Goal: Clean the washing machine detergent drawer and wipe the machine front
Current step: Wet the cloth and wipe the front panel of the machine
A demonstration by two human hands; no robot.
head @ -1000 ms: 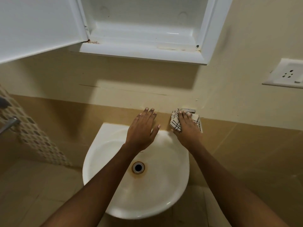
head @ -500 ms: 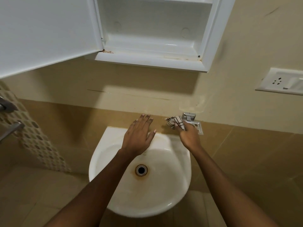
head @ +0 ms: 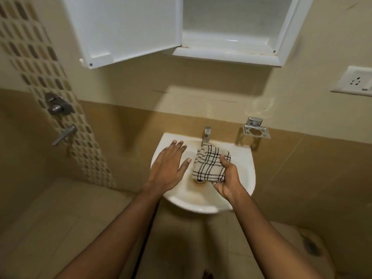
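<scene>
Right hand [head: 226, 181]: fingers clamped on the checked cloth [head: 209, 165], held over the sink [head: 244, 158] drain, below the tap [head: 206, 134]. Left hand [head: 168, 168]: fingers spread flat (empty) above the basin's left side

Two bare forearms reach in from the bottom edge, without sleeves, watch, bracelets or gloves. The left hand [head: 168, 168] and right hand [head: 227, 181] carry no rings. Fingernails on the left are short and plain, pale at the tips. No clothing shows anywhere in the head view.
</scene>
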